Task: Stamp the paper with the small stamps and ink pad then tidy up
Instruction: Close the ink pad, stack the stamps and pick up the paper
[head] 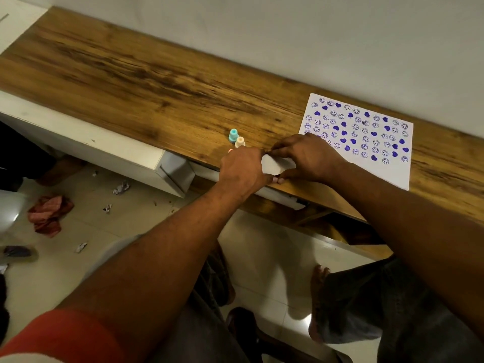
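A white sheet of paper (pixel 366 142) lies on the right of the wooden table (pixel 157 82), covered with several purple smiley and heart prints. My left hand (pixel 241 171) and my right hand (pixel 306 158) meet near the table's front edge, both gripping a flat grey-white case (pixel 275 165), probably the ink pad; whether its lid is open or closed is hidden. Just behind my left hand stand a small turquoise stamp (pixel 232 135) and a small cream stamp (pixel 240 142). A pink-orange stamp (pixel 230 150) peeks out at my left knuckles.
A white wall runs along the table's far edge. A white cabinet (pixel 86 145) sits below the table at the left. On the tiled floor lie a red cloth (pixel 48 214) and several crumpled paper scraps (pixel 121 187). Legs and a bare foot (pixel 318 281) show under the table.
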A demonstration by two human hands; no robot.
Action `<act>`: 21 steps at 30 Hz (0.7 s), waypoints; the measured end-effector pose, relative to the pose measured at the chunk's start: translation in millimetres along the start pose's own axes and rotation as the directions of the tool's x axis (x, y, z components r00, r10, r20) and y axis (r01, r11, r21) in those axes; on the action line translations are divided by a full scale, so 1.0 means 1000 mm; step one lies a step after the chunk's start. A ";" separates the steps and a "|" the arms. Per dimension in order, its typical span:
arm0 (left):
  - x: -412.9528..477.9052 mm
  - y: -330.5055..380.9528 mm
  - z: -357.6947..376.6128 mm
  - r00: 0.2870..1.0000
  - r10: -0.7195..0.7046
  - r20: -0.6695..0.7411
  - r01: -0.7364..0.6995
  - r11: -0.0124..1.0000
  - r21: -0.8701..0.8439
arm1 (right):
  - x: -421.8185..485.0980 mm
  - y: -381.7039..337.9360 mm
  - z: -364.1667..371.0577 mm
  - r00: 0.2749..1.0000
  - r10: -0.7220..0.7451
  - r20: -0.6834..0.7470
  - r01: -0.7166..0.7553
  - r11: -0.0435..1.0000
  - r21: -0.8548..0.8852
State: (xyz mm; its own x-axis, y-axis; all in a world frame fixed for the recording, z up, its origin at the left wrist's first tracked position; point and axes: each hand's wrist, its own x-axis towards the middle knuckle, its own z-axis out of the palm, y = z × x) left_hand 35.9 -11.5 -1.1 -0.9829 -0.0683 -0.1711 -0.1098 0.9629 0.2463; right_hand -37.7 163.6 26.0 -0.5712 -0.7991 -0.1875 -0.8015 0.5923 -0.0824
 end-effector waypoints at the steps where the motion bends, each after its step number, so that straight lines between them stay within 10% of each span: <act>1: 0.000 0.001 0.000 1.000 -0.007 0.008 0.007 1.000 0.006 | -0.002 0.000 0.002 1.000 0.005 -0.005 -0.005 1.000 0.010; 21: 0.001 0.001 -0.004 0.997 -0.069 0.023 0.068 0.998 0.017 | -0.009 0.007 0.002 0.998 0.057 -0.025 -0.052 0.987 0.152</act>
State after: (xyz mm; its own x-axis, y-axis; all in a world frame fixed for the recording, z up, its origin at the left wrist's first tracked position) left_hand 33.8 -12.1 2.8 -0.9694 -0.1286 -0.2092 -0.1744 0.9603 0.2180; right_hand -37.6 174.7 25.1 -0.6202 -0.7664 -0.1671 -0.7341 0.6422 -0.2207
